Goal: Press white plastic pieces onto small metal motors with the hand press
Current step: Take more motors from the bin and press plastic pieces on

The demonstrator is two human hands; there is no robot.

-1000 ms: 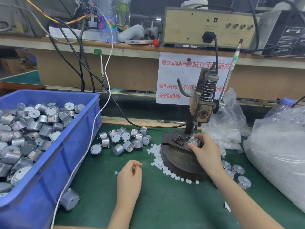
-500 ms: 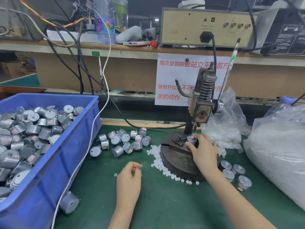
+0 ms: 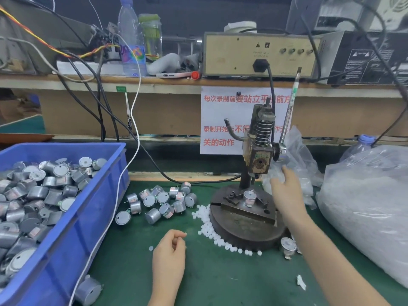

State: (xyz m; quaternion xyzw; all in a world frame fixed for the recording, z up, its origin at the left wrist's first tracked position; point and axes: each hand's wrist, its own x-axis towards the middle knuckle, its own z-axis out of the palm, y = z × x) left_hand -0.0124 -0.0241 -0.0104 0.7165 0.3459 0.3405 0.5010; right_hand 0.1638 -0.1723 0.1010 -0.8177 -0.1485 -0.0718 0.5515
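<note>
White plastic piece (image 3: 185,234), tiny, was pinched btwn thumb & forefinger of the left hand (image 3: 170,255), which rested on the green mat (image 3: 220,281) at front centre, other fingers curled. One stray piece (image 3: 151,248) lay just beside that hand. To the left, a blue bin (image 3: 92,217) held a heap of small metal motors (image 3: 39,195); a lone motor (image 3: 88,290) lay on the mat at the bin's near corner.

Further back, loose motors (image 3: 163,202) were scattered on the mat, & a drift of white pieces (image 3: 208,226) hugged the left front edge of the round base (image 3: 242,233) of the hand press (image 3: 260,155). On the base's fixture a single motor (image 3: 249,198) stood upright under the ram, w/ a pale nub on top; couldn't tell what that was.

The right hand (image 3: 287,193) hovered just right of the press, fingers spread & relaxed, holding nothing, below the lever (image 3: 289,111). A big clear bag (image 3: 364,206) of white pieces sat at far right.

Behind: paper sign (image 3: 220,120), shelf w/ beige box (image 3: 258,54) & bottle (image 3: 131,45).
</note>
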